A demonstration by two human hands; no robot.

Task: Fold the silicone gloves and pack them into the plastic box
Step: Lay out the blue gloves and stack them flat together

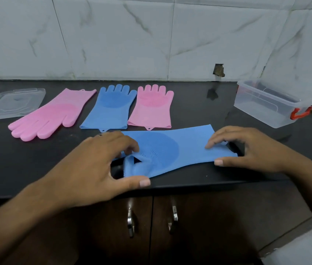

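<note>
I count four silicone gloves on my counter: two blue gloves [172, 148] [109, 108] and two pink gloves [51, 113] [152, 108]. There is one clear plastic box [266, 106] and one loose lid [11, 104].

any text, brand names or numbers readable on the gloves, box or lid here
None can be read.
Plastic box: clear walls, red latch, no label visible.
Lid: only moulded ridges, no lettering.
Gloves, including the blue glove being handled: bristle patches only, no print visible.
</note>
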